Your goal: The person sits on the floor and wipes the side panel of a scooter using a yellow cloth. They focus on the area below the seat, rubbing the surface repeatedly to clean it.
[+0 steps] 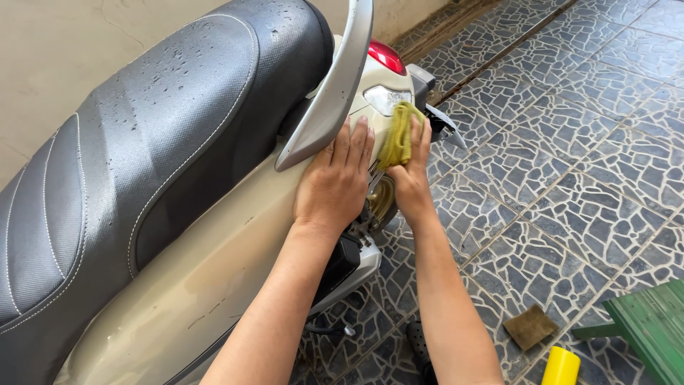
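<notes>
Down low, a yellow bottle (561, 366) and brown pad (529, 326) lie on the tiles. Left hand (335, 178) flat, fingers spread, bracing the cream scooter panel (214, 264). Right hand (412, 167) clamps a yellow-green cloth (397, 132) against the rear, beside the tail light (385, 56) — soft, light, probably damp; best bunched in the fist.

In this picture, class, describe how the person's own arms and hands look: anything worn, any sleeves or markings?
Both forearms are bare as far as the frame shows, with no sleeves in view. The left hand and right hand wear no gloves, and no rings, watch or markings are visible. Fingernails look short.
</notes>
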